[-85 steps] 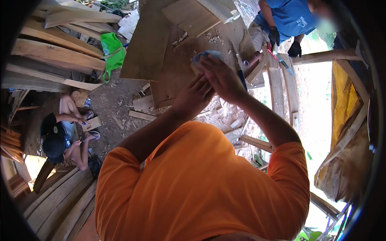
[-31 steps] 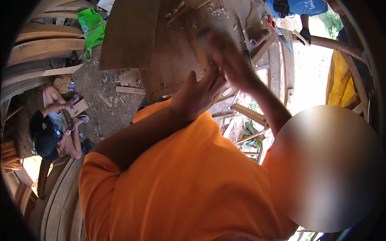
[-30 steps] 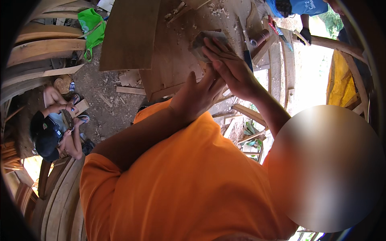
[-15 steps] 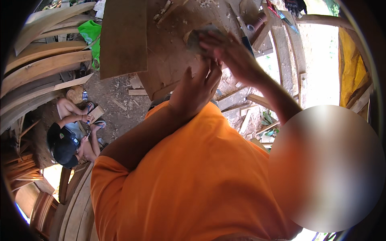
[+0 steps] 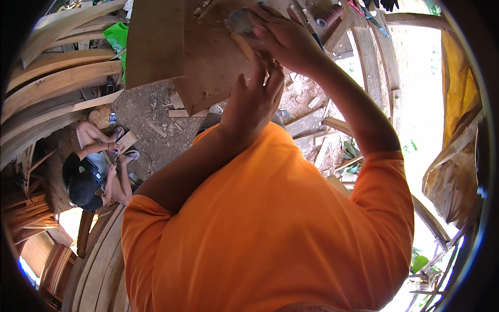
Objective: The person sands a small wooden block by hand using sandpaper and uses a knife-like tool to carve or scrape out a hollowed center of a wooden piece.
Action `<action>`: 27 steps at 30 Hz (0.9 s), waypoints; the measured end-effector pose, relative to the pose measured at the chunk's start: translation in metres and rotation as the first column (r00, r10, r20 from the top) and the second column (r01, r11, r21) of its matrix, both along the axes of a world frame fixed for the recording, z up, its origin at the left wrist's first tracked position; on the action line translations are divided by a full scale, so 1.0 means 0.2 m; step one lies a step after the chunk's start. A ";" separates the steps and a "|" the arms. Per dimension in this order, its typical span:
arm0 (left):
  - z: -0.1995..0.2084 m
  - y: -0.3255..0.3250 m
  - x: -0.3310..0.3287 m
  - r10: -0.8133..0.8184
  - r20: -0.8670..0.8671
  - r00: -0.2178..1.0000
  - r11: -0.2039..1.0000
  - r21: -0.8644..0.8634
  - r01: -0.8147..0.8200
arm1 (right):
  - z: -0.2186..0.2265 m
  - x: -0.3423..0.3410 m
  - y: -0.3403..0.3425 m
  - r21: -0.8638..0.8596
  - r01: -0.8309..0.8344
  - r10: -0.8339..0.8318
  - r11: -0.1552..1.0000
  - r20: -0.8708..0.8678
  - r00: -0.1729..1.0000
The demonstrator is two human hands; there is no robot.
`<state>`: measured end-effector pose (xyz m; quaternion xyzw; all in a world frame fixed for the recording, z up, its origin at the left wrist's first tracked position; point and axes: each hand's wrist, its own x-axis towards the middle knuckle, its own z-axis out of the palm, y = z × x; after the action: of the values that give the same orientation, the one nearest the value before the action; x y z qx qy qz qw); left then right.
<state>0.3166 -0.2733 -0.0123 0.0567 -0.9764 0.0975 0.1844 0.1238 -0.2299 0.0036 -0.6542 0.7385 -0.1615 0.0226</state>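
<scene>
My right hand [image 5: 285, 40] is closed over a grey, sheet-like piece [image 5: 239, 22], possibly sandpaper, blurred at the edge. It sits above the far end of a narrow pale strip of wood [image 5: 242, 46]. Nearer my body, my left hand [image 5: 253, 99] has its fingers bent at the strip's near end and seems to hold it; its fingertips are partly hidden behind the right hand. Beneath both hands spreads a brown wooden work surface [image 5: 210, 57].
A brown board [image 5: 155, 47] overhangs at the left. Curved timbers [image 5: 62, 73] stack beyond it. A seated person [image 5: 86, 179] handles a small tool and wood. A brown cylinder [image 5: 330, 16] and a handsaw [image 5: 371, 18] lie at the far right. Wood scraps [image 5: 179, 113] litter the ground.
My right hand has slid the grey piece away from me and to the left, uncovering the pale wood strip. The left hand stays almost in place. The view has shifted slightly.
</scene>
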 end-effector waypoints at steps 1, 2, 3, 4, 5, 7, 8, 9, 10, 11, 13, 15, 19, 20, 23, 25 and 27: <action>0.00 0.00 0.00 0.021 0.000 1.000 1.000 -0.003 -0.021 | 0.01 0.02 -0.02 0.000 -0.002 0.002 1.000 0.027 1.000; 0.01 0.01 0.00 0.031 0.007 1.000 1.000 0.004 -0.031 | 0.02 0.03 -0.02 0.001 -0.002 0.002 1.000 0.053 0.999; 0.03 0.03 0.00 0.039 0.014 0.999 0.999 0.012 -0.039 | 0.05 0.04 0.09 -0.011 -0.003 0.004 1.000 0.061 0.998; 0.04 0.04 -0.01 0.055 0.017 0.998 0.998 0.022 -0.055 | 0.10 0.04 0.20 0.028 -0.017 0.015 0.999 0.058 0.998; 0.03 0.04 -0.01 0.045 0.008 0.999 0.998 0.049 -0.045 | 0.15 0.02 0.32 0.064 -0.030 0.026 0.998 0.058 0.998; 0.01 0.03 -0.01 0.032 -0.002 0.999 0.994 0.102 -0.032 | 0.21 -0.06 0.57 0.168 0.004 -0.043 0.986 0.228 0.973; 0.03 0.02 0.00 -0.010 0.011 1.000 0.961 0.277 0.007 | 0.22 -0.11 0.70 0.244 0.048 -0.142 0.969 0.385 0.912; 0.09 -0.01 0.01 -0.049 0.015 0.999 0.896 0.443 0.037 | 0.28 -0.14 0.82 0.256 0.162 -0.294 0.953 0.654 0.696; 0.13 -0.04 0.02 -0.083 0.010 0.997 0.804 0.591 0.061 | 0.32 -0.17 0.89 0.298 0.252 -0.378 0.921 0.842 0.385; 0.16 -0.10 0.03 -0.094 0.012 0.996 0.797 0.600 0.068 | 0.30 -0.15 0.94 0.165 0.466 -0.291 0.869 0.933 0.213; 0.19 -0.26 0.00 -0.115 0.015 0.993 0.780 0.620 0.081 | 0.23 -0.13 1.04 0.046 0.737 -0.038 0.674 0.999 -0.028; 0.24 -0.38 -0.07 -0.071 -0.030 0.997 0.895 0.438 0.077 | 0.22 -0.07 1.05 0.047 0.823 0.140 0.566 0.978 -0.153; 0.29 -0.55 -0.32 -0.222 0.233 0.947 0.966 0.183 0.181 | -0.07 -0.08 1.27 0.003 0.772 0.339 0.636 0.897 -0.282; 0.29 -0.57 -0.38 -0.241 0.310 0.920 0.969 0.125 0.211 | -0.12 -0.07 1.30 0.058 0.789 0.324 0.612 0.891 -0.317; 0.33 -0.57 -0.54 -0.273 0.507 0.818 0.962 0.120 0.247 | -0.25 -0.03 1.47 0.180 0.828 0.250 0.531 0.900 -0.357; 0.43 -0.55 -0.58 -0.297 0.594 0.747 0.944 0.302 0.135 | -0.32 -0.03 1.61 0.202 0.840 0.252 0.504 0.895 -0.367; 0.49 -0.58 -0.54 -0.293 0.555 0.778 0.940 0.317 0.127 | -0.36 -0.03 1.72 0.216 0.851 0.285 0.479 0.879 -0.383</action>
<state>0.2088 -0.3893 0.0849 -0.0632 -0.9886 -0.0409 -0.1303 0.1179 0.1139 -0.0691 0.1014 0.4508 -0.8459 0.2666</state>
